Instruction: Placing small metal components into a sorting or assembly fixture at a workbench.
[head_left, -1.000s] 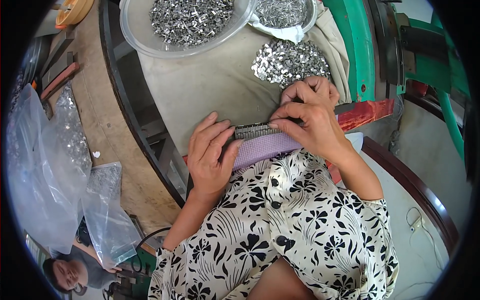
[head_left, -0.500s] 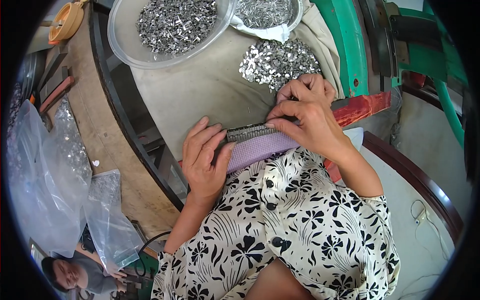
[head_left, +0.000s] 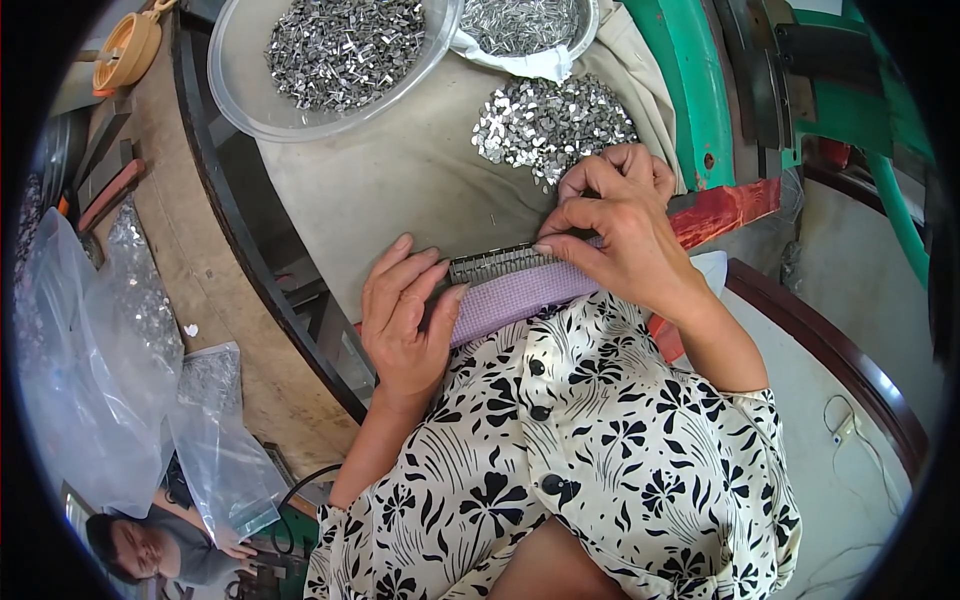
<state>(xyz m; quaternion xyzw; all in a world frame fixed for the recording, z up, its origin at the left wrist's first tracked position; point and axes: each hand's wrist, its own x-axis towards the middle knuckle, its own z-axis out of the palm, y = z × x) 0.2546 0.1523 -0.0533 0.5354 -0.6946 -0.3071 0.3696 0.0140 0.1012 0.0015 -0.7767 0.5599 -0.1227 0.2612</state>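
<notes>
A narrow dark rack with a row of thin upright metal pins [head_left: 495, 264] lies across my lap, along a lilac woven-textured pad [head_left: 520, 302]. My left hand [head_left: 405, 310] is at the rack's left end, thumb and forefinger closed about that end while the other fingers stretch out. At the right end, my right hand [head_left: 620, 225] has its thumb and forefinger pinched together against the rack. Whatever is between those fingertips is too small to make out. Just beyond that hand, a loose heap of small shiny metal pieces [head_left: 550, 125] rests on the beige cloth [head_left: 370, 200].
A clear plastic tub [head_left: 228, 95] of small metal parts and a bowl of metal pins [head_left: 525, 25] stand at the far side. Plastic bags [head_left: 90, 370] lie on the left table [head_left: 240, 300]. Green machinery [head_left: 690, 90] stands at right. Another person [head_left: 170, 545] sits at lower left.
The whole view has shifted very slightly. Both hands keep almost the same places at the two ends of the rack.
</notes>
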